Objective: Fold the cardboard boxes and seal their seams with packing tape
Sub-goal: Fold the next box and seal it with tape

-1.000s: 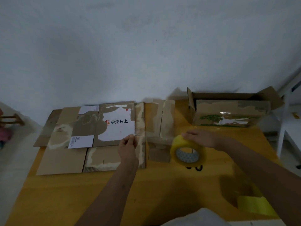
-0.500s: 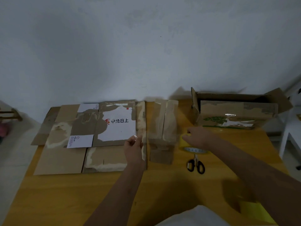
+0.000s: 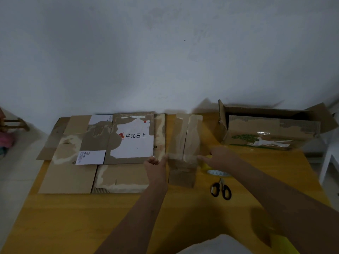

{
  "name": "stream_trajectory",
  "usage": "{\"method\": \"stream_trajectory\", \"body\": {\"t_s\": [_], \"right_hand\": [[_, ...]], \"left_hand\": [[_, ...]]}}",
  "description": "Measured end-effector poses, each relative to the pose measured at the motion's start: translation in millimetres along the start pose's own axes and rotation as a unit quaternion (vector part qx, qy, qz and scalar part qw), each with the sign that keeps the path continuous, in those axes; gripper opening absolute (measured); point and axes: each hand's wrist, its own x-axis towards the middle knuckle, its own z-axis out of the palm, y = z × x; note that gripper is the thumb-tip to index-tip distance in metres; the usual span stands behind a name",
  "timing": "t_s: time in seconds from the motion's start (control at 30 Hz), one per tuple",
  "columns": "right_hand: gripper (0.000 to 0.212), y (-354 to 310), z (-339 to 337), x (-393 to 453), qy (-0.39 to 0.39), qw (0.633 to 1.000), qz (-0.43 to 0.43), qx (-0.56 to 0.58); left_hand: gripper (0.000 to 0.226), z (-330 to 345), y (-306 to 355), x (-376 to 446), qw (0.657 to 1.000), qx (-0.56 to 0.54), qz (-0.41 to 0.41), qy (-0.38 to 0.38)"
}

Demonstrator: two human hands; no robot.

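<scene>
We look down on a yellow wooden table (image 3: 110,217) set against a pale wall (image 3: 165,52). A large flattened box (image 3: 102,153) lies in the left centre of the frame, its torn paper face printed with dark characters and a red mark. Just right of it, at centre, a smaller flattened box (image 3: 185,143) lies with its long seam running away from us, glossy with clear tape.

Our left hand (image 3: 156,165) sits at the gap between the two flat boxes, fingers curled; thumb and forefinger appear to pinch one end of a clear strip of tape (image 3: 182,157) drawn across the near part of the smaller box. Our right hand (image 3: 218,156) is at the strip's other end, fingers extended toward the box edge; whether they pinch the tape or only press it we cannot tell.

The tape roll (image 3: 216,172) lies flat on the table just below the right hand, partly hidden by it. Black-handled scissors (image 3: 221,189) lie near the roll, lower in the frame. An assembled open box (image 3: 271,132) stands at the upper right of the table.
</scene>
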Motion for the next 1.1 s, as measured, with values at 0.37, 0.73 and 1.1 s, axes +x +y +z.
{"method": "stream_trajectory", "body": {"t_s": [0.37, 0.73, 1.1], "right_hand": [[0.064, -13, 15, -6, -0.038, 0.997, 0.037, 0.047], [0.084, -5, 28, 2, -0.030, 0.994, 0.083, 0.057], [0.060, -8, 21, 1, -0.046, 0.995, 0.059, 0.066]], "left_hand": [[0.045, -2, 21, 37, 0.995, 0.081, 0.011, -0.064], [0.039, -5, 14, 49, 0.994, 0.057, -0.030, -0.087], [0.042, -21, 26, 44, 0.993, 0.059, -0.080, -0.058]]}}
